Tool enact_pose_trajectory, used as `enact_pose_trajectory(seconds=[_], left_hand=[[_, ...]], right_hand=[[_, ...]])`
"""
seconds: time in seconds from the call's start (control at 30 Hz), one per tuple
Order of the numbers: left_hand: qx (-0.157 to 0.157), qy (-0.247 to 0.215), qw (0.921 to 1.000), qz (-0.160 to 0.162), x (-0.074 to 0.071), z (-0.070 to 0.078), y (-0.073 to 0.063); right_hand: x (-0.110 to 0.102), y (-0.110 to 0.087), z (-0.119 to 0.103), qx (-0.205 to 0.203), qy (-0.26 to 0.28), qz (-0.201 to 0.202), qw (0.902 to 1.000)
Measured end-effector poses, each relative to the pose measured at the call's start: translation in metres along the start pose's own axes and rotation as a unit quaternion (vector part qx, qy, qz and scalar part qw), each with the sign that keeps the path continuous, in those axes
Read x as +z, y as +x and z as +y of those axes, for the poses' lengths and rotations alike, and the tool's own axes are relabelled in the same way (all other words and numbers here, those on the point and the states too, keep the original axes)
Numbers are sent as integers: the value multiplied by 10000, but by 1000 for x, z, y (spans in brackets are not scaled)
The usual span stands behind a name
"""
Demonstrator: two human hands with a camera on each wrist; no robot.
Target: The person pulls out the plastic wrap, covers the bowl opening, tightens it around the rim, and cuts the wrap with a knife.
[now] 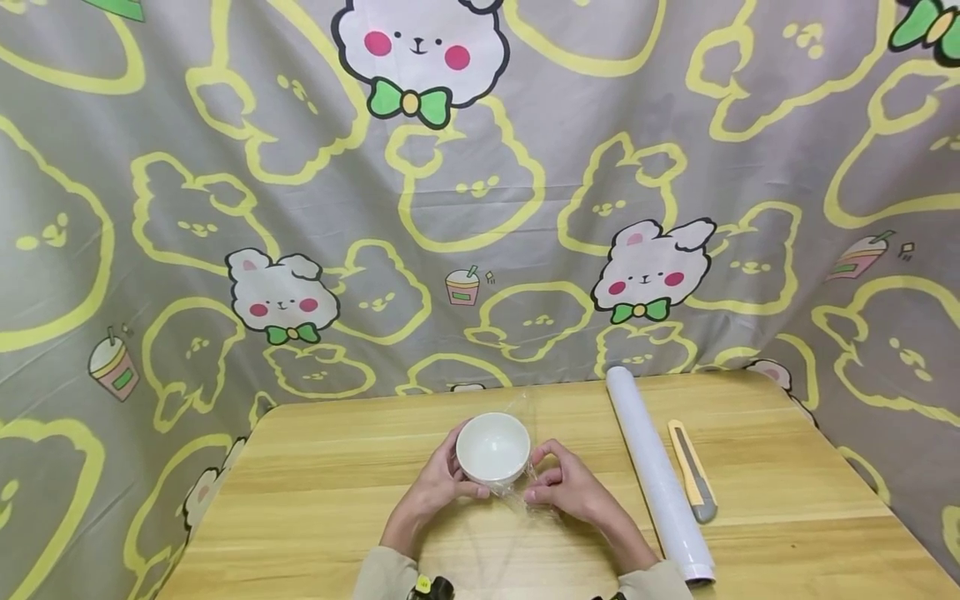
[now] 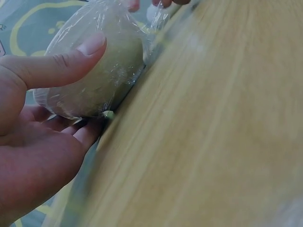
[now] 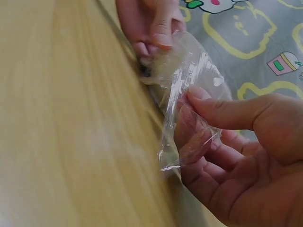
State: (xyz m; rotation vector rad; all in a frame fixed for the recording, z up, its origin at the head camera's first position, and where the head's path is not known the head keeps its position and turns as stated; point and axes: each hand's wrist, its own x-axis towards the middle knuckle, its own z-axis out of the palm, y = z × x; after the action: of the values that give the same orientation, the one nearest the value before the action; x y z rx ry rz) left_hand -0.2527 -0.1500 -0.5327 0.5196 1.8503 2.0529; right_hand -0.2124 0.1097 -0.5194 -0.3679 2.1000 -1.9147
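Observation:
A small white bowl (image 1: 493,448) sits near the middle of the wooden table, its mouth facing up. Clear cling film (image 1: 513,500) covers its outer wall in loose wrinkles, which the left wrist view shows closely over the bowl (image 2: 113,71). My left hand (image 1: 435,483) grips the bowl from the left, thumb on the near side and fingers beneath and behind. On the right side, my right hand (image 1: 572,487) pinches a gathered edge of the cling film (image 3: 182,90) between thumb and fingers. Whether film also spans the bowl's mouth, I cannot tell.
To the right lies a long roll of cling film (image 1: 658,475), pointing away from me. Beside it is a yellow and grey box cutter (image 1: 692,471). A patterned cloth (image 1: 480,217) hangs behind the wooden table (image 1: 322,483) and along both sides.

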Motion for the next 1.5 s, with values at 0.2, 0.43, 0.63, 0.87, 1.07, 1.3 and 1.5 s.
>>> enact_pose_trajectory(seconds=[0.2, 0.43, 0.63, 0.87, 1.07, 1.3, 1.5], left_hand=[[18, 393, 9991, -136, 2, 4, -1], [412, 1155, 9921, 280, 11, 2, 1], [381, 1106, 9912, 619, 14, 2, 1], [295, 1165, 9908, 617, 12, 4, 0], [256, 1205, 9897, 729, 10, 4, 1], [243, 1213, 9900, 682, 11, 0, 4], [222, 1128, 9918, 561, 12, 0, 1]], right_hand=[[7, 3, -1, 12, -280, 398, 9988], [8, 5, -3, -76, -432, 377, 9983], [-5, 2, -6, 138, 201, -217, 9995], [-18, 2, -8, 536, 469, -375, 9968], [-26, -2, -13, 547, 619, -577, 9949], [-28, -4, -10, 953, 1065, -616, 9878], [-25, -2, -3, 1005, 1528, -389, 9824]])
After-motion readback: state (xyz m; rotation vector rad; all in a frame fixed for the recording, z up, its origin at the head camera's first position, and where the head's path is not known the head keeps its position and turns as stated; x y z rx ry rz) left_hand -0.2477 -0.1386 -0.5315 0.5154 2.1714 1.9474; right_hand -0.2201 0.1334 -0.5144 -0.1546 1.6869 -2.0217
